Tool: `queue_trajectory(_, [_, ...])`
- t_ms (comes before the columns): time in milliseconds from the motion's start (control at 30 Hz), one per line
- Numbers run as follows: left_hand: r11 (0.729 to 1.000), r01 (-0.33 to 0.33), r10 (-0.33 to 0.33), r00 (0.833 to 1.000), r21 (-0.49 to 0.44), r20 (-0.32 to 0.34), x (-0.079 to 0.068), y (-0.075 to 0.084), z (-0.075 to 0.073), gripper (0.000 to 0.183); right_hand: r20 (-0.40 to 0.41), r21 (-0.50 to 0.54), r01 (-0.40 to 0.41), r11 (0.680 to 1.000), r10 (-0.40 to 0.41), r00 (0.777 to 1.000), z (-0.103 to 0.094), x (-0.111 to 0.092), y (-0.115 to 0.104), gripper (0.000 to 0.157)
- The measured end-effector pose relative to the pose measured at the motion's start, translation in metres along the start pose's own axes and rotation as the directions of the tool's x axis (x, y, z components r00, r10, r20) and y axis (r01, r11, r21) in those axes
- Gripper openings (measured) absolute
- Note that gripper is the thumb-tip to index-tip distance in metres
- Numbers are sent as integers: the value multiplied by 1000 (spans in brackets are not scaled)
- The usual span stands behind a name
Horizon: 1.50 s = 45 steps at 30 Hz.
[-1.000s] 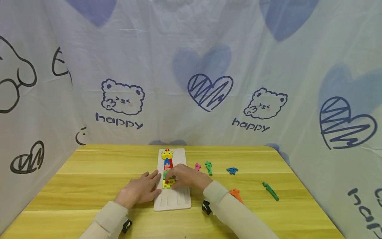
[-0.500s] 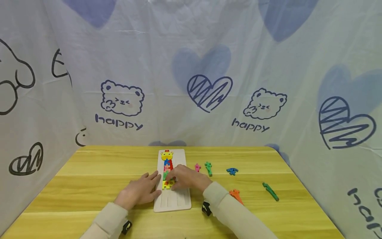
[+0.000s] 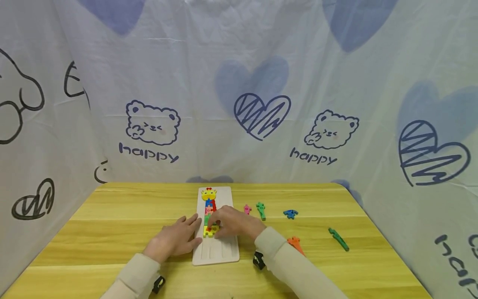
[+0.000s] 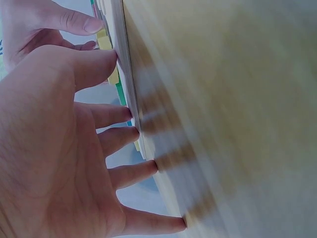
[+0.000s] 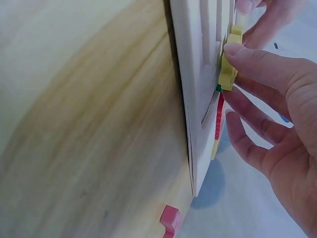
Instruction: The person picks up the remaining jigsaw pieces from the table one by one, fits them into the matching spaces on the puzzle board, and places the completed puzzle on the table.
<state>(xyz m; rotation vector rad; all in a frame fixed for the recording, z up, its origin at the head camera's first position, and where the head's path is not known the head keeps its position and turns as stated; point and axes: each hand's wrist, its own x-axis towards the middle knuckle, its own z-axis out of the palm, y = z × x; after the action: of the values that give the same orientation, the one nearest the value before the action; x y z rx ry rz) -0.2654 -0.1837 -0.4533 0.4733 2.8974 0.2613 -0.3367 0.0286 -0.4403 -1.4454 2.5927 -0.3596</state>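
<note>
A pale wooden puzzle board point(image 3: 228, 251) lies on the table, long side running away from me. In its recess a giraffe's yellow head point(image 3: 209, 194) tops a column of blue, pink, green and red pieces. My right hand point(image 3: 234, 222) pinches a yellow puzzle piece point(image 5: 231, 59) between thumb and fingers, at the lower end of that column. Seen from the right wrist, the piece stands slightly proud of the board. My left hand point(image 3: 175, 238) has its fingers spread and straight, with thumb and some fingertips touching the board's left edge point(image 4: 130, 74).
Right of the board lie loose pieces: pink point(image 3: 247, 209), green point(image 3: 261, 210), blue point(image 3: 290, 214), orange point(image 3: 296, 245) partly behind my right sleeve, and a long green one point(image 3: 338, 239). Slots point(image 3: 210, 250) show in the board's near end. A printed curtain point(image 3: 209, 166) hangs behind the table.
Both hands stay almost where they were. The yellow piece under my right fingers shifts very slightly in the head view; the loose pieces have not moved.
</note>
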Motion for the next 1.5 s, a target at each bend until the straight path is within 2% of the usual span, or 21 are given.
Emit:
queue_trajectory(567, [1000,-1,1,1000,-3,-1,-2,-1,0,68,8,-2,23,1000,-23,1000,1,1,2,25])
queue_trajectory(767, [1000,-5,5,1000,-5,-3,-1,-2,0,69,17,-18,39,999,-39,999,2,2,2,29])
queue_trajectory(1000, [1000,-12,12,1000,-1,-1,-2,-2,0,69,25,-17,29,999,-28,999,5,3,0,33])
queue_trajectory(1233, [1000,-21,21,1000,3,-5,-2,-1,-1,69,20,-87,40,995,-39,999,6,4,0,32])
queue_trajectory(1500, [1000,-21,21,1000,3,-6,-2,0,-2,69,23,-67,12,998,-11,1000,4,3,-1,35])
